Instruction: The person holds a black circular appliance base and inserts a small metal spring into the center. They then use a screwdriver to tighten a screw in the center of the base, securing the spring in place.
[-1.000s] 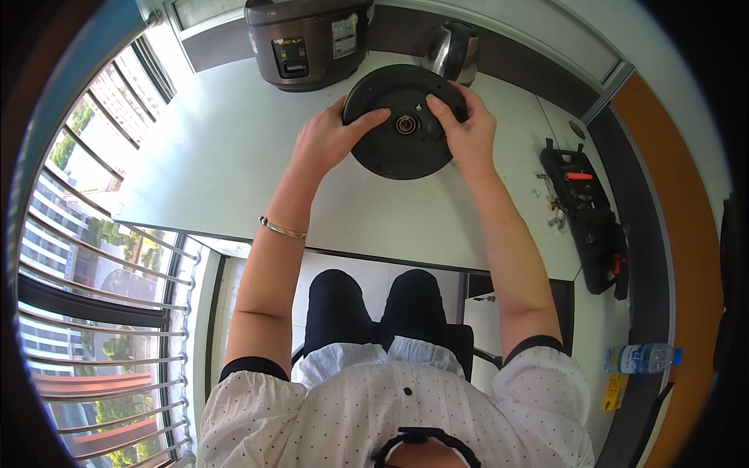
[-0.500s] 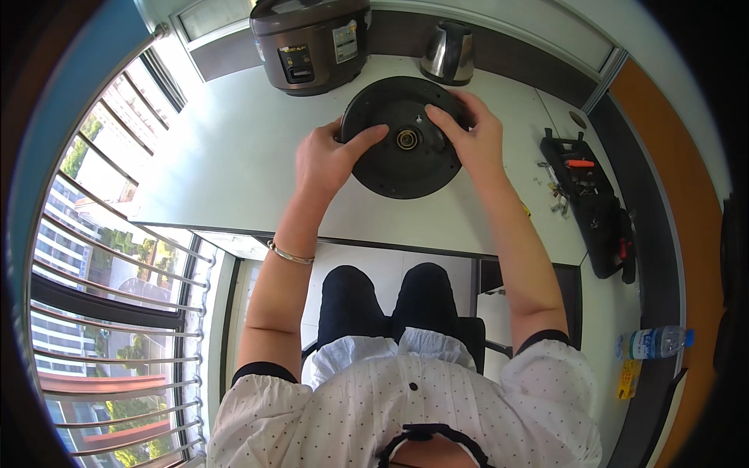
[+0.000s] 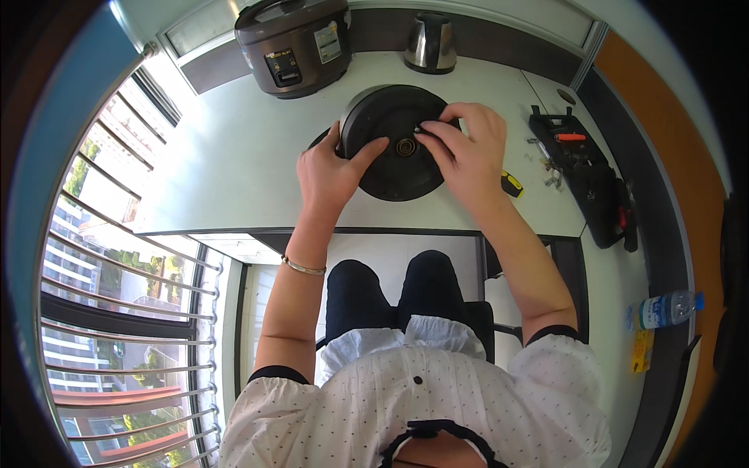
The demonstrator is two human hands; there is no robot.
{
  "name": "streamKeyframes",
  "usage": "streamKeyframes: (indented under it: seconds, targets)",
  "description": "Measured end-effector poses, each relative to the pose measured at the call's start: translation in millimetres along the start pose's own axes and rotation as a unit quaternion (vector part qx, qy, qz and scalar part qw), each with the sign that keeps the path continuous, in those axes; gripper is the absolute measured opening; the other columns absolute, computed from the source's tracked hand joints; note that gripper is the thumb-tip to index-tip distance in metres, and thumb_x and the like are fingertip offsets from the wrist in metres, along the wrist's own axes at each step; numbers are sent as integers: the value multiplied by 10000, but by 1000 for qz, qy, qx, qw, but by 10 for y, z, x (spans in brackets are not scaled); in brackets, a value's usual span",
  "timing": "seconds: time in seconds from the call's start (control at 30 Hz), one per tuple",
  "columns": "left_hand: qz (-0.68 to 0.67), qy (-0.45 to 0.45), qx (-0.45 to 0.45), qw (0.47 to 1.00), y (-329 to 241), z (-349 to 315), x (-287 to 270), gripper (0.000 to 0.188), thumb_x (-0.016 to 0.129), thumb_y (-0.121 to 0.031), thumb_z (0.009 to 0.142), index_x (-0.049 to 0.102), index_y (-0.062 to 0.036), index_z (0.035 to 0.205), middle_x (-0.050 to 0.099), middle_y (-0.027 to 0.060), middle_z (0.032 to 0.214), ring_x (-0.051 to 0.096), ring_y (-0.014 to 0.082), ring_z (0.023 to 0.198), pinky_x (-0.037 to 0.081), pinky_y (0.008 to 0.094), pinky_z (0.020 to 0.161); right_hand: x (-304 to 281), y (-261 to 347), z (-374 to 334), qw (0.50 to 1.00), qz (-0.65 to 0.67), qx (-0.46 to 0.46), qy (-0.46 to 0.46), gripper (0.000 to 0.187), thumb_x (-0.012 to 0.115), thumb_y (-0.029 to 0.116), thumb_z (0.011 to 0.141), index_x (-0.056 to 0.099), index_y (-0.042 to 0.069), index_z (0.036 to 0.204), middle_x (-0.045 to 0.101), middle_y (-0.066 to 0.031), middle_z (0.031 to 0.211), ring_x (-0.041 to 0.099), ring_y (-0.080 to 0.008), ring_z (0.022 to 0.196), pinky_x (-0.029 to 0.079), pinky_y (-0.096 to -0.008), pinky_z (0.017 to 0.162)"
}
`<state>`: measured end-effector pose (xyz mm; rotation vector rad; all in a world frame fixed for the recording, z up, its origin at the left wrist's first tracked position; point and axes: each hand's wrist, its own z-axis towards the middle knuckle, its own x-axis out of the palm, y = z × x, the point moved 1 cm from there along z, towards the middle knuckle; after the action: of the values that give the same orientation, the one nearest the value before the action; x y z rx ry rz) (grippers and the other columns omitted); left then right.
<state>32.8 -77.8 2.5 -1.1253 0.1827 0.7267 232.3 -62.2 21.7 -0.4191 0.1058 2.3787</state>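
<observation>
Above the table I have a round black disc-shaped appliance base [image 3: 398,175], tilted toward me, with a silvery side showing at its upper left. A brass-coloured ring or coil sits at its centre. My left hand [image 3: 324,171] grips the left edge, thumb lying on the black face. With closed fingertips, my right hand [image 3: 472,144] pinches at a small silvery piece [image 3: 417,130] just above and right of the ring; the fingers partly cover it. A dark curved part pokes out behind my left hand, its kind unclear. Beyond my right wrist lies a yellow-and-black tool handle [image 3: 511,184].
A brown rice cooker [image 3: 308,58] and a steel kettle [image 3: 431,47] stand along the back. At the right, an opened black tool case [image 3: 581,168] lies beside small loose metal bits [image 3: 552,173]. Nearer are a water bottle [image 3: 667,310] and a yellow packet [image 3: 642,351]. Barred windows line the left.
My right hand has left the disc's right rim, and its fingertips have closed at the small silvery piece. The disc has tilted, showing its silvery side. The yellow-and-black handle is more visible.
</observation>
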Motion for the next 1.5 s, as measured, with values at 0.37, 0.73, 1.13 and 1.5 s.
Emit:
streamKeyframes:
  seconds: [0.37, 0.73, 1.13, 1.5]
  targets:
    - [38, -45, 35, 998, 62, -176, 85, 778, 756, -518, 688, 611, 97, 1142, 682, 168, 718, 665, 287, 657, 513, 337, 688, 55, 71, -138, 999, 5, 21, 25, 140, 731, 51, 699, 641, 63, 805, 557, -45, 883, 537, -249, 843, 405, -379, 759]
    - [-33, -19, -13, 999, 102, -131, 29, 678, 751, -483, 709, 645, 62, 1097, 704, 152, 790, 682, 246, 723, 509, 318, 732, -27, 77, -198, 978, 124, 167, -16, 108, 689, 41, 764, 624, 43, 850, 568, -93, 910, 532, -286, 877, 429, -372, 771]
    - [-91, 18, -132, 987, 139, 19, -125, 530, 736, -478, 722, 718, -5, 961, 697, 93, 777, 645, 175, 747, 484, 288, 735, -141, -367, -982, 936, 46, 309, 164, 60, 696, 46, 751, 687, 28, 808, 600, -111, 837, 560, -295, 855, 453, -368, 768]
    - [-67, 33, -163, 984, 72, 42, -178, 570, 714, -529, 709, 727, -10, 944, 697, 95, 763, 656, 194, 750, 489, 305, 739, 261, -476, -1038, 957, -50, 167, 232, 64, 677, 67, 743, 682, 33, 798, 600, -94, 793, 573, -295, 802, 474, -396, 721]
